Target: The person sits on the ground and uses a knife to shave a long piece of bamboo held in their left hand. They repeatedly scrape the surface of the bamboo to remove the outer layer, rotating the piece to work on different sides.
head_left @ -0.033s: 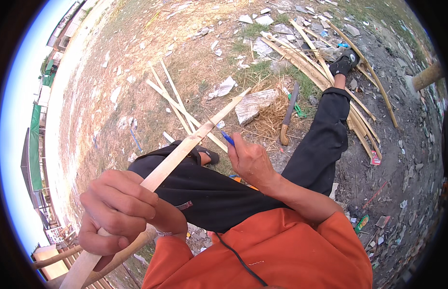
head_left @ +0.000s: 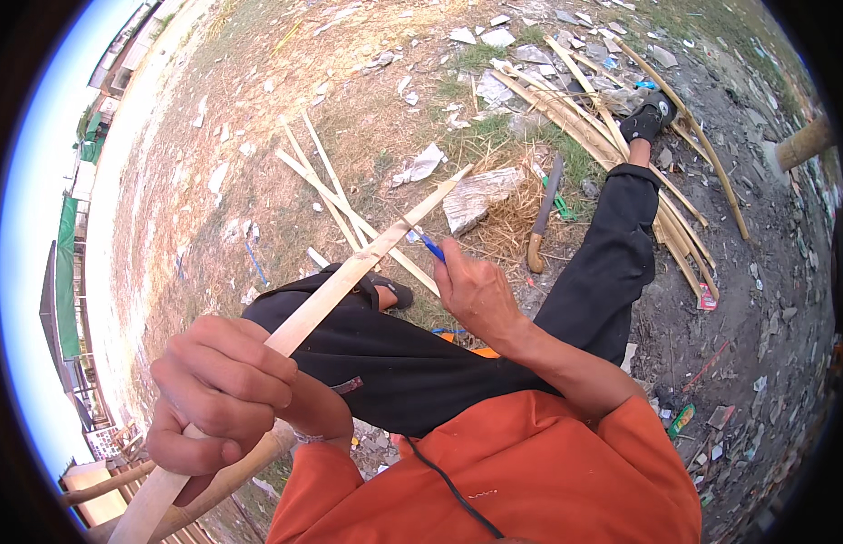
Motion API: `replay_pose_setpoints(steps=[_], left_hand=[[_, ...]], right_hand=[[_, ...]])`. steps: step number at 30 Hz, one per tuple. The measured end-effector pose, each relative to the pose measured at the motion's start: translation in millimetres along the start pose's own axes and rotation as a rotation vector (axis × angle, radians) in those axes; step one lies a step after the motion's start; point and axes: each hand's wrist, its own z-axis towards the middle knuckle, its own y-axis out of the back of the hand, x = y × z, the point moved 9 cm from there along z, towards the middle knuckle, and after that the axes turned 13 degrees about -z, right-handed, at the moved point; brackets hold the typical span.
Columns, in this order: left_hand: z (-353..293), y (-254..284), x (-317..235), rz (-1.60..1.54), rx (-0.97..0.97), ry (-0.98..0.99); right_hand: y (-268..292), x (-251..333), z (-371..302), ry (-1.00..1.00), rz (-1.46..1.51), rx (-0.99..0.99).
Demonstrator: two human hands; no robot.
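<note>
A long, pale, flat bamboo strip (head_left: 326, 304) slants from the lower left up to the middle of the view. My left hand (head_left: 217, 394) is wrapped round its lower part, the fingers closed. Near the far part of the strip, my right hand (head_left: 483, 295) grips a slim blue-handled tool (head_left: 431, 246). Its thin dark tip reaches the strip's edge, beside a dark line across the wood. Whether it is a small knife or a pen I cannot tell. The strip's far end narrows; its near end runs out of view.
Thin strips (head_left: 326, 190) lie crossed on dry grass ahead. A machete (head_left: 547, 210) with a wooden handle rests by a flat pale stone (head_left: 480, 198). More long strips (head_left: 566, 122) pile beside my right foot (head_left: 649, 118). Broken tile pieces litter the ground, and a pole (head_left: 805, 145) stands far right.
My right hand and the blue-handled tool have shifted slightly to the right and down to a flatter angle. The left hand and strip have barely moved.
</note>
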Motion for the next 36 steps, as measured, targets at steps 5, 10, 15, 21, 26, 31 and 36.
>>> replay_pose_setpoints(steps=[5,10,15,21,26,31,36], left_hand=[[-1,-1,3,0.007,0.02,-0.015],[2,-4,5,0.012,0.018,-0.023],[2,-6,4,0.025,0.003,-0.027],[1,-11,12,-0.033,0.056,-0.019],[5,-5,3,0.043,0.028,0.013],[1,-10,10,0.035,0.022,-0.011],[4,-12,6,0.046,-0.004,-0.05]], right_hand=[[12,24,-3,0.06,0.131,-0.033],[0,-2,2,-0.011,0.052,0.022],[14,24,-5,0.103,0.117,-0.055],[-10,-30,6,-0.047,0.013,0.01],[-10,-10,5,0.066,0.084,-0.08],[-40,-78,13,-0.158,-0.089,0.075],[-50,-96,12,-0.133,-0.054,-0.008]])
